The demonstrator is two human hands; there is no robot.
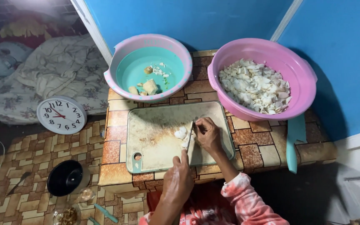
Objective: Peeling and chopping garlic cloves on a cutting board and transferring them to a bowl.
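Observation:
A pale cutting board [155,137] with a teal rim lies on a small table covered in brick-pattern sheet [255,150]. My left hand [178,179] grips the handle of a knife [190,134], whose blade points away from me across the board. My right hand [208,134] has curled fingers pressing on white root pieces [181,133] just beside the blade. A pink basin [301,71] at the back right is full of several white chopped slices [255,85]. A teal bowl with a pink rim [146,41] at the back holds water and a few pale chunks [150,86].
A teal flat object [294,141] lies on the table's right edge. On the patterned floor to the left sit a white wall clock [61,114], a black bowl [65,177], a spoon [19,181] and a floral blanket [59,71]. Blue walls stand behind.

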